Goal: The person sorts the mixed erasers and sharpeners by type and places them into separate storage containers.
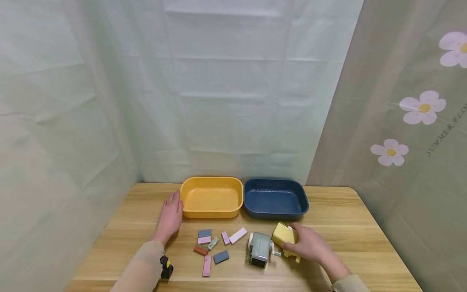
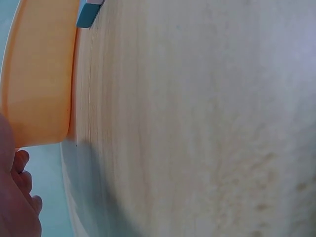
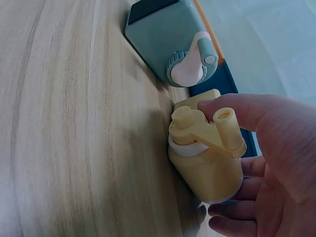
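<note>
My left hand (image 1: 170, 213) lies with fairly straight fingers along the left side of the yellow tray (image 1: 211, 214). In the left wrist view the fingers are at the end of that tray's wall (image 2: 42, 79). At the right, my right hand (image 1: 308, 242) grips a yellow hand-crank pencil sharpener (image 1: 282, 234), thumb on one side and fingers round the other. Its crank handle (image 3: 229, 129) faces the camera in the right wrist view. Just left of it, a grey-green crank pencil sharpener (image 1: 260, 244) stands on the table, its white crank (image 3: 190, 69) toward the yellow one.
A dark blue tray (image 1: 277, 215) stands right beside the yellow one at the back of the wooden table (image 1: 339, 211). Several small flat blocks, among them a pink one (image 1: 206, 266), a blue one (image 1: 221, 256) and a brown one (image 1: 200, 249), lie scattered before the trays.
</note>
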A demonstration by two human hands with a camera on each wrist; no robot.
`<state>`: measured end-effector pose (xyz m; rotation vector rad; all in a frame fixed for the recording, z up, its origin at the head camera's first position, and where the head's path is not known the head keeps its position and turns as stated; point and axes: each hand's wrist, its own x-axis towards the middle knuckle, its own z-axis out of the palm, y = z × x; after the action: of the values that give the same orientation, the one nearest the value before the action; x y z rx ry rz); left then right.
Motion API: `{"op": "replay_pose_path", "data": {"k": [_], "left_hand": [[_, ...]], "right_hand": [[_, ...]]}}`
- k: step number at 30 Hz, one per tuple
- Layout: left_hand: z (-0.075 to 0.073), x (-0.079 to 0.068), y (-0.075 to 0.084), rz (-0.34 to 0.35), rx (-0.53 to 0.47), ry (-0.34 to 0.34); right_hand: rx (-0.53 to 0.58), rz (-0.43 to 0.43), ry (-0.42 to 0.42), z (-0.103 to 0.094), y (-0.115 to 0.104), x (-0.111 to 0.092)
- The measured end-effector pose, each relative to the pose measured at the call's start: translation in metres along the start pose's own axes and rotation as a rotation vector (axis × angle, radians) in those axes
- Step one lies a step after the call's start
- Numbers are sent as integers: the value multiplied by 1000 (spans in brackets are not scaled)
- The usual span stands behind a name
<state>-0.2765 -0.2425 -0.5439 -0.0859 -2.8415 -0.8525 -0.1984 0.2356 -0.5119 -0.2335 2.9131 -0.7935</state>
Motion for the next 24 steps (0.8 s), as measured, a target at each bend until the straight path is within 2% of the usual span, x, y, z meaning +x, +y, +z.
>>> {"op": "replay_pose_path", "data": {"k": [6,15,24], "left_hand": [[-1,0,1,1,10,8],[0,1,2,-19,17,-16],[0,1,3,5,33,3]], "right_hand": [[-7,17,23,1,-2,0],[7,42,64,4,-1,-2],[49,40,75,-1,3,-5]]}}
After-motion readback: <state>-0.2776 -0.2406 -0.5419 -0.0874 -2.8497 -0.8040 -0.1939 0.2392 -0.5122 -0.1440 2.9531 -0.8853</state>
